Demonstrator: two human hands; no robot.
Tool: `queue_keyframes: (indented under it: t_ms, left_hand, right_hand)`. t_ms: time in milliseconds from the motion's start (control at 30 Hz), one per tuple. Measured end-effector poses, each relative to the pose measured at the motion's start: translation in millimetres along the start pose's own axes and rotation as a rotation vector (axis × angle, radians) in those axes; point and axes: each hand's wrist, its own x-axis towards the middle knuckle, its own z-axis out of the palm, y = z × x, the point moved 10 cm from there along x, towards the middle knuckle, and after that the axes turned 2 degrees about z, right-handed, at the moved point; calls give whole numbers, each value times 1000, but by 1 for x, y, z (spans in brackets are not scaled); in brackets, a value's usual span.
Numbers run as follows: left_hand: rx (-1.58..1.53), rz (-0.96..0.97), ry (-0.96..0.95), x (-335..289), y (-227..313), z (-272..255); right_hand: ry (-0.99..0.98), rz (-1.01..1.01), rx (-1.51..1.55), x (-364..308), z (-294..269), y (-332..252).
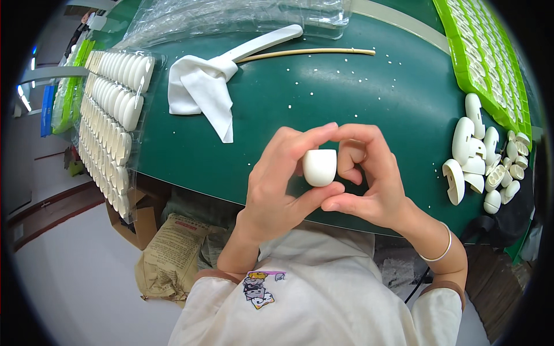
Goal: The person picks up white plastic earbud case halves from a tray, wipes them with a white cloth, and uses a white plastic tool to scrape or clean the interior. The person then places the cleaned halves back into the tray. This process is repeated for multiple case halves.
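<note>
A small white part, rounded below and flat on top like a little cup (320,167), is held in front of my chest, over the table's near edge. My left hand (270,187) grips it between the thumb beneath and the fingers at its left side. Beside it, my right hand (378,187) is curved like an arch, with its index finger and thumb apart and nothing visible between them. The two index fingertips meet above the part, and the thumb tips are close together below it. The inner side of the right hand's curled fingers is partly hidden.
Small white bits dot the green table (265,150). A white cloth (202,89), a white stick-like piece (265,43) and a thin wooden stick (311,51) lie beyond my hands. Clear trays of white parts (112,109) stand left; loose white shells (463,141) and a green tray (456,55) are right.
</note>
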Motion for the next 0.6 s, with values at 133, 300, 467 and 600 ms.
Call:
queue_keyframes:
  t_ms: [133,300,467,600]
  left_hand:
    - [-181,6,28,0,6,-8]
    - [-451,-13,51,-3,1,-9]
    - [-678,-28,39,-3,-4,-4]
    - [-800,-76,26,-5,-9,3]
  right_hand:
    - [-37,25,-58,1,1,2]
    - [66,-65,-16,3,-7,-4]
    - [76,-200,26,0,-10,-13]
    - [81,-246,56,-2,-12,-16]
